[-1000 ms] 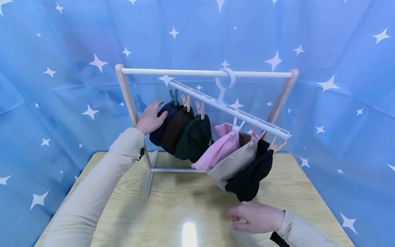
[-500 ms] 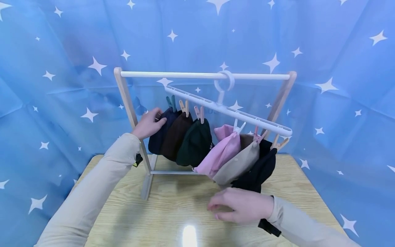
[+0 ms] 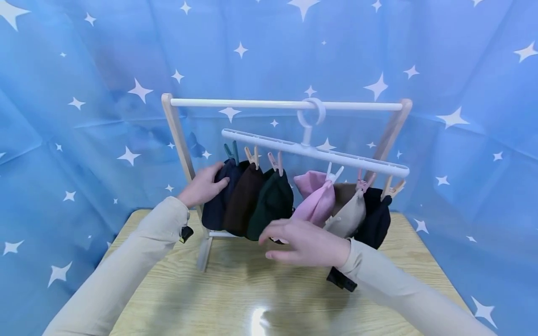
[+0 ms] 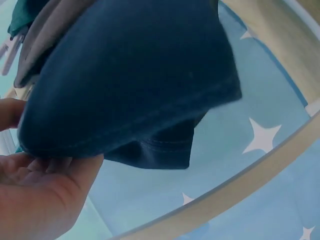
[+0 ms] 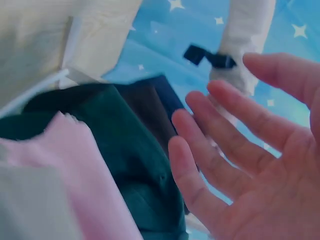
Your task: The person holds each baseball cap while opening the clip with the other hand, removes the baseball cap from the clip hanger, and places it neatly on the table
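A white hanger (image 3: 302, 150) hangs tilted, its right end lower. Several folded cloth pieces are clipped beneath it; their exact kind does not show. At the far left my left hand (image 3: 204, 185) pinches the edge of the navy cloth piece (image 3: 218, 203); in the left wrist view its stitched hem (image 4: 145, 127) shows above my fingers. Alongside hang a brown piece (image 3: 241, 205), a dark green piece (image 3: 271, 203), a pink piece (image 3: 315, 203), a beige piece (image 3: 349, 217) and a black piece (image 3: 376, 224). My right hand (image 3: 304, 242), fingers spread and holding nothing, is before the pink and green pieces.
The hanger's ring hooks over the white bar (image 3: 235, 103) of a wooden rack on the wood-grain table (image 3: 227, 298). Coloured clothespins (image 3: 275, 162) grip the cloth pieces. A blue curtain with white stars (image 3: 105, 140) surrounds the table.
The hanger's left end has swung down and its right end has risen slightly. My left hand has lowered with the navy piece. My right hand has moved up and left.
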Tool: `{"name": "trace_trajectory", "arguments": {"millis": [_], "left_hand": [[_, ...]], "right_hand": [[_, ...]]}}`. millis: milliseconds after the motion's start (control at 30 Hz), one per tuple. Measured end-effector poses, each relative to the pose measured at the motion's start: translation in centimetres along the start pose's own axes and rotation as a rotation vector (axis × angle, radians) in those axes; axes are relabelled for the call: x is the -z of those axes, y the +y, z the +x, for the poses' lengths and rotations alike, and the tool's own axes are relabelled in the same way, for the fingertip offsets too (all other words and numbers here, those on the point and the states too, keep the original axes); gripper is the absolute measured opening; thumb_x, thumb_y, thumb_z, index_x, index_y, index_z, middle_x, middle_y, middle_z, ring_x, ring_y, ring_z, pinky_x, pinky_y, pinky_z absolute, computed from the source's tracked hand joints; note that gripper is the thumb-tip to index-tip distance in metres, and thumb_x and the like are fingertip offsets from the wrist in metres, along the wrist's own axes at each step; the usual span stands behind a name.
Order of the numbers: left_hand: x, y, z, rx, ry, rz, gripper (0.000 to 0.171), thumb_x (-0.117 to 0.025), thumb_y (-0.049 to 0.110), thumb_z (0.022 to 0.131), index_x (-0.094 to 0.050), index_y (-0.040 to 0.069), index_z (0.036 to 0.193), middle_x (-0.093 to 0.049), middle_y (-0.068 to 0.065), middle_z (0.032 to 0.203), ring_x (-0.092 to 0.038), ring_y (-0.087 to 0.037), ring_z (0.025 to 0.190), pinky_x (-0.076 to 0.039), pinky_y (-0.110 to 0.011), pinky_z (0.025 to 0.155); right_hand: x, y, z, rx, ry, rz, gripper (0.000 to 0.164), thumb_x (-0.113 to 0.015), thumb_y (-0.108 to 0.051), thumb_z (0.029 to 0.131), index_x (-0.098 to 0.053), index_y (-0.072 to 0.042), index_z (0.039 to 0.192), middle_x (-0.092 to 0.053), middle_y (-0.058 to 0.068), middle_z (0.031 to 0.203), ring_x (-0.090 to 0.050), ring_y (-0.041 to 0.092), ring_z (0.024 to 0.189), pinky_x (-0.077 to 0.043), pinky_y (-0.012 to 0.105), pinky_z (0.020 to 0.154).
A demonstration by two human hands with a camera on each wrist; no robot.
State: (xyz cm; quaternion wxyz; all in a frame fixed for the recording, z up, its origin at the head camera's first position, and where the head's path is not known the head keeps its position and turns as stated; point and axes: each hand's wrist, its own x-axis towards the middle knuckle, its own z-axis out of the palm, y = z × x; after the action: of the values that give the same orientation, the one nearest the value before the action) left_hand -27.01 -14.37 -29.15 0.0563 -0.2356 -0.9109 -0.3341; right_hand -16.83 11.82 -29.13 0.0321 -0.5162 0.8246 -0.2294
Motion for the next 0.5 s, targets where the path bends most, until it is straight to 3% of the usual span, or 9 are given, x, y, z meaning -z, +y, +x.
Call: {"name": "trace_trajectory", "arguments": {"millis": [333, 500], "left_hand": [[-0.1, 0.6, -2.3, -0.083, -0.048, -0.007, 0.025, -0.047, 0.013, 0.093, -0.043, 0.004, 0.116, -0.053, -0.010, 0.089, -0.053, -0.021, 0.073, -0.039, -0.034, 0.063], [-0.1, 0.8, -3.2, -0.136, -0.067, -0.009, 0.025, -0.048, 0.011, 0.092, -0.043, 0.005, 0.115, -0.054, -0.009, 0.090, -0.054, -0.019, 0.074, -0.040, -0.033, 0.064]], "right_hand": [[2.6, 0.7, 4.4, 0.064, 0.083, -0.029, 0.031, -0.058, -0.016, 0.087, -0.053, -0.005, 0.115, -0.054, 0.005, 0.110, -0.054, 0.015, 0.093, -0.043, 0.027, 0.079], [4.0, 0.3, 6.5, -0.019, 0.144, 0.002, 0.038, -0.058, -0.017, 0.087, -0.049, -0.003, 0.121, -0.051, 0.008, 0.116, -0.052, 0.017, 0.099, -0.043, 0.028, 0.081]]}}
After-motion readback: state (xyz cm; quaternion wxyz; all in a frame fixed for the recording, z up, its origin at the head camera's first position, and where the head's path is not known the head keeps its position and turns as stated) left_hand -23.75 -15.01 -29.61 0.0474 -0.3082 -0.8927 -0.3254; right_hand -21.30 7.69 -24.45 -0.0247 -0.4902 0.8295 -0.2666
